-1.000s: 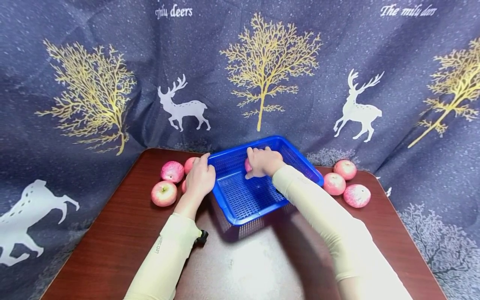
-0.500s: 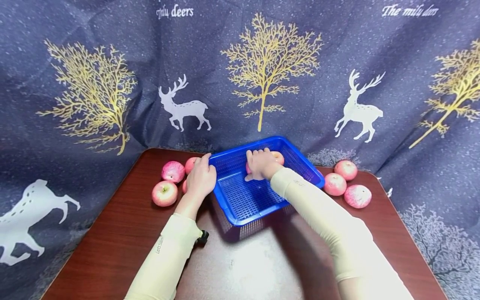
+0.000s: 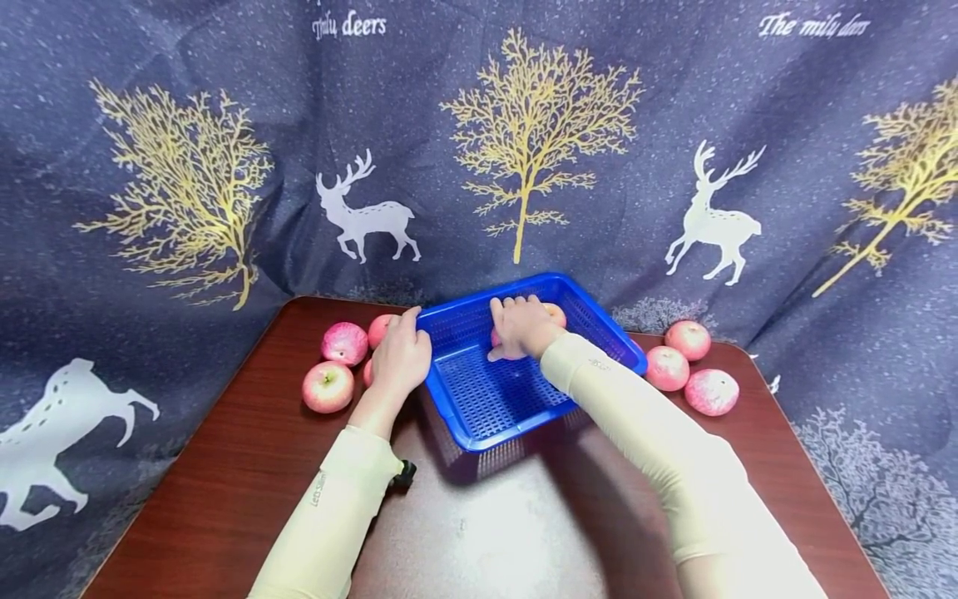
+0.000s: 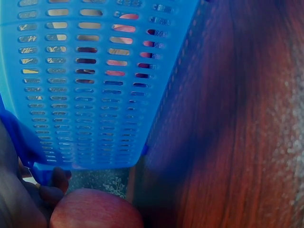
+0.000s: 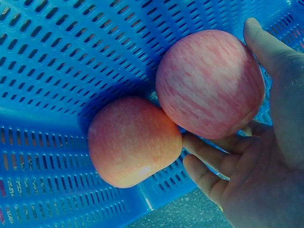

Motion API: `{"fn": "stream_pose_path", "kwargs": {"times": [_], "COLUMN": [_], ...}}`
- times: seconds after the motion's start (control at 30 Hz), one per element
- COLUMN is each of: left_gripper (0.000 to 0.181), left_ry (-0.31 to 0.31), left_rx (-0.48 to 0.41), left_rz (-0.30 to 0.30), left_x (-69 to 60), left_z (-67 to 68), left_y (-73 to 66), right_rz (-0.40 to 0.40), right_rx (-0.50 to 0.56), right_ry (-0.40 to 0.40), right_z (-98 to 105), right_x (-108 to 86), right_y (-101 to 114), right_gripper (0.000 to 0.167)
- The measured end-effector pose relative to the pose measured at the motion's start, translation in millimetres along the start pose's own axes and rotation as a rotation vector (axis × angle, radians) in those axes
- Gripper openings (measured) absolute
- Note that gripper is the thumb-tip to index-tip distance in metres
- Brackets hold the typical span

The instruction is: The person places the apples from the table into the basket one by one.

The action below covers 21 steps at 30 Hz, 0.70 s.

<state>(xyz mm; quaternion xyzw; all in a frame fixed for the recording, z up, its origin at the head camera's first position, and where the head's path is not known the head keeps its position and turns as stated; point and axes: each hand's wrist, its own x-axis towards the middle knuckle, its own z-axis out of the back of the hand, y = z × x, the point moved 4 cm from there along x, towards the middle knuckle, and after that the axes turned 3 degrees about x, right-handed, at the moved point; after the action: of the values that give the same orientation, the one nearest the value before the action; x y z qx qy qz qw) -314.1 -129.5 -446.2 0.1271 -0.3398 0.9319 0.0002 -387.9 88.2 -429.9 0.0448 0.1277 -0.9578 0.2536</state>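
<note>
My left hand [image 3: 402, 356] grips the left rim of a blue plastic basket [image 3: 467, 439], with its fingers bent over the edge in the left wrist view. Inside the basket, towards the back, my right hand [image 3: 520, 327] has its thumb and fingers around a streaked red apple [image 5: 209, 83]. That apple leans against a second, orange-red apple [image 5: 135, 142] by the basket's perforated wall. From the head view the right hand covers most of the streaked apple. Just below the left hand's fingers, one more apple [image 4: 97, 211] shows in the left wrist view.
Several apples lie left of the basket, among them a pale red one [image 3: 328, 387] and a darker one [image 3: 345, 344]. More apples [image 3: 712, 393] sit at its right. The brown table [image 3: 217, 499] ends at a dark cloth backdrop [image 3: 449, 166] with printed deer and trees.
My right hand has shifted slightly lower and to the left with the apple, and more of the second apple shows behind it. The left hand and the basket stay put.
</note>
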Motion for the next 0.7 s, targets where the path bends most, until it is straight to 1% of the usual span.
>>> {"fn": "stream_pose_path", "kwargs": {"times": [0.13, 0.27, 0.33, 0.37, 0.5, 0.57, 0.6, 0.7], "left_gripper": [0.056, 0.057, 0.057, 0.058, 0.058, 0.057, 0.057, 0.057], "left_ry": [0.004, 0.000, -0.001, -0.008, -0.005, -0.006, 0.002, 0.003], "left_rx": [0.005, 0.001, -0.002, 0.008, 0.013, 0.014, 0.005, 0.008], "left_rz": [0.004, 0.001, 0.000, -0.005, -0.004, -0.003, 0.000, -0.001], "left_x": [0.5, 0.8, 0.6, 2.5, 2.7, 3.0, 1.1, 1.8], "left_z": [-0.9, -0.8, -0.2, -1.9, -1.1, -1.3, 0.2, -1.5], "left_y": [1.2, 0.8, -0.1, 2.2, 1.7, 2.2, 0.0, 1.2], "right_rz": [-0.004, -0.030, -0.042, -0.044, -0.037, -0.028, -0.027, -0.028], "right_rx": [0.015, 0.061, 0.095, 0.111, 0.167, 0.202, 0.221, 0.278], "right_ry": [0.013, 0.014, -0.002, -0.016, -0.085, -0.112, -0.121, -0.140], "right_z": [3, 13, 22, 26, 43, 48, 50, 55], "right_x": [-2.1, -7.3, -12.7, -15.5, -25.5, -29.1, -30.9, -35.6], "right_y": [1, -1, -3, -5, -11, -15, -17, -23], "right_gripper": [0.096, 0.094, 0.094, 0.094, 0.091, 0.090, 0.089, 0.090]}}
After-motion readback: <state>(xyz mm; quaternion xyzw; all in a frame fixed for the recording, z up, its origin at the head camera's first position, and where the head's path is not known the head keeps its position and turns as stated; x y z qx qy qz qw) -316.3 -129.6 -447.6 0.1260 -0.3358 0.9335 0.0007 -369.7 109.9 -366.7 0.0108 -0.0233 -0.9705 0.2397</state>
